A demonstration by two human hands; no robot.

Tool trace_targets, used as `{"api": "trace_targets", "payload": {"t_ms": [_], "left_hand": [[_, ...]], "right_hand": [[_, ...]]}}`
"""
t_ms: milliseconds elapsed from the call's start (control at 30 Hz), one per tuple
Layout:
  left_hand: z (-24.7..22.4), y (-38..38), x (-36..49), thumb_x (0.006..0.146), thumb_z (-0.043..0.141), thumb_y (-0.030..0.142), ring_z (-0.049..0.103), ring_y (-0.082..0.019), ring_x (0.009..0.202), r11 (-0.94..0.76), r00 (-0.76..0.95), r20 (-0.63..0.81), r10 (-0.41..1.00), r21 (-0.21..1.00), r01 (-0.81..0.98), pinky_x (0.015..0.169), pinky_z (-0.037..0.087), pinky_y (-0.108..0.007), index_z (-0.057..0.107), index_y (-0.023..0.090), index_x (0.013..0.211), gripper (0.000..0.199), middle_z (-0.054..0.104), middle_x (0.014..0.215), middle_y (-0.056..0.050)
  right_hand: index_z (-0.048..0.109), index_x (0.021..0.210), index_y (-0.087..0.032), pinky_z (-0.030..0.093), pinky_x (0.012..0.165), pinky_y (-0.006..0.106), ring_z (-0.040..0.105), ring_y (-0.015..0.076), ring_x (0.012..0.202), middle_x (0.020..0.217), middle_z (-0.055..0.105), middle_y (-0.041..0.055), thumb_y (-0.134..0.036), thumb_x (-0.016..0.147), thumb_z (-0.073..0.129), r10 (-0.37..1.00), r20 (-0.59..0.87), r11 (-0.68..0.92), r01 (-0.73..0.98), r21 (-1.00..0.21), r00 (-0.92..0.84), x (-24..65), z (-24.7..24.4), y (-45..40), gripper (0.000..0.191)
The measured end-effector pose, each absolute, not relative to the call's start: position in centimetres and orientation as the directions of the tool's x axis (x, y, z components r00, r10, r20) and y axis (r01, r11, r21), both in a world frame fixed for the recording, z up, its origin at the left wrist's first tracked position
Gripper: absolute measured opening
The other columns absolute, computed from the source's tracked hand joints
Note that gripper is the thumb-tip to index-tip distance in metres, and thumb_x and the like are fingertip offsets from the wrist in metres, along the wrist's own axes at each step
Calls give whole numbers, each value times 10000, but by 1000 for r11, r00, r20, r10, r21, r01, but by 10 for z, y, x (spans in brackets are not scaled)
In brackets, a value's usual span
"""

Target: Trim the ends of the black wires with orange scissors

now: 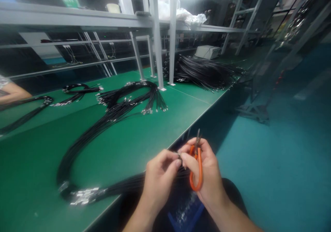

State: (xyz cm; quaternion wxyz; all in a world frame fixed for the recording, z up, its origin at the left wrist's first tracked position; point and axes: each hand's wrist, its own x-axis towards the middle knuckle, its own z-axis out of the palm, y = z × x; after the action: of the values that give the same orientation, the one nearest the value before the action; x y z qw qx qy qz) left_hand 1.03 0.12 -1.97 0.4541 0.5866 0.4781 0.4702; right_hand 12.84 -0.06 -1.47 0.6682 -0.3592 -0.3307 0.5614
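Observation:
Orange-handled scissors [199, 170] rest in my right hand [207, 163], their dark blades pointing up. The thumb and fingertips of that hand also meet a small dark piece [179, 158]. My left hand [160, 177] pinches the same piece, which is too small to make out clearly. Behind and below both hands runs a thick bundle of black cables [124, 184]. It curves over the green table [144, 139] and has white and silver ends or tags near the table's front edge.
More black cable coils [129, 94] lie farther back, with a large cable pile [207, 71] beyond the metal posts [157, 46]. A grey box [207, 52] stands behind that pile. Another person's arm [15, 92] reaches in at the left edge. A blue container [186, 218] sits below my hands.

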Motion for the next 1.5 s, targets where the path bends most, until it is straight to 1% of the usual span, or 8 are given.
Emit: {"api": "trace_targets", "payload": {"t_ms": [233, 367, 500, 867, 1033, 1167, 1367, 1500], "left_hand": [[-18, 2, 6, 804, 639, 304, 468, -85, 572, -48, 114, 46, 992, 999, 15, 541, 387, -189, 600, 161, 755, 156, 587, 691, 17], [-17, 2, 6, 804, 644, 292, 473, -83, 584, -54, 132, 50, 990, 998, 27, 558, 392, -183, 605, 159, 743, 152, 576, 674, 24], [-16, 1, 7, 799, 650, 274, 511, -91, 618, -53, 129, 51, 990, 999, 13, 592, 414, -184, 629, 167, 756, 117, 605, 700, 18], [-11, -1, 7, 797, 636, 258, 543, -109, 593, -45, 121, 44, 992, 999, 8, 539, 426, -190, 644, 165, 770, 97, 633, 717, -2], [-6, 1, 12, 783, 647, 226, 588, -155, 759, -194, -14, 197, 980, 975, 112, 675, 463, -238, 612, 192, 902, 129, 627, 857, -26], [-4, 3, 18, 802, 615, 194, 565, -154, 786, -344, -71, 362, 929, 920, 187, 706, 451, -239, 636, 187, 748, 58, 593, 823, -20], [-9, 5, 14, 835, 545, 210, 550, -137, 669, -234, -95, 250, 964, 961, 149, 631, 447, -234, 564, 173, 719, 123, 562, 727, -1], [-7, -2, 9, 817, 553, 166, 597, -178, 799, -413, -105, 487, 867, 820, 396, 712, 471, -272, 628, 204, 962, 168, 625, 938, -49]], "right_hand": [[528, 906, -254, 504, 651, 197, 608, 103, 700, 771, 633, -40, -123, 761, 635, 934, 201, 250, -136, -959, 295, 134, -17, -3, 222], [547, 960, -271, 519, 667, 234, 616, 122, 731, 942, 662, -1, -122, 769, 628, 895, 384, 380, 63, -923, 227, 138, -20, -4, 256], [567, 929, -265, 526, 673, 221, 651, 137, 771, 857, 676, -17, -99, 762, 637, 855, 484, 442, 226, -868, 185, 137, -24, -4, 246], [538, 953, -262, 543, 646, 248, 674, 158, 751, 827, 672, -11, -142, 788, 631, 814, 527, 440, 332, -834, 245, 130, -27, -3, 225], [523, 967, -267, 536, 662, 269, 673, 166, 764, 833, 667, -5, -144, 799, 613, 818, 511, 419, 334, -844, 264, 129, -30, -4, 227], [531, 990, -278, 531, 690, 269, 674, 167, 792, 866, 677, -11, -103, 778, 613, 817, 516, 417, 354, -837, 258, 128, -35, -6, 287], [524, 981, -264, 539, 672, 282, 677, 172, 759, 838, 681, -1, -146, 800, 617, 810, 518, 425, 334, -841, 275, 127, -32, -7, 235], [525, 966, -260, 543, 649, 278, 679, 169, 732, 823, 682, 4, -156, 818, 602, 811, 522, 420, 360, -833, 264, 128, -28, -7, 197]]}}
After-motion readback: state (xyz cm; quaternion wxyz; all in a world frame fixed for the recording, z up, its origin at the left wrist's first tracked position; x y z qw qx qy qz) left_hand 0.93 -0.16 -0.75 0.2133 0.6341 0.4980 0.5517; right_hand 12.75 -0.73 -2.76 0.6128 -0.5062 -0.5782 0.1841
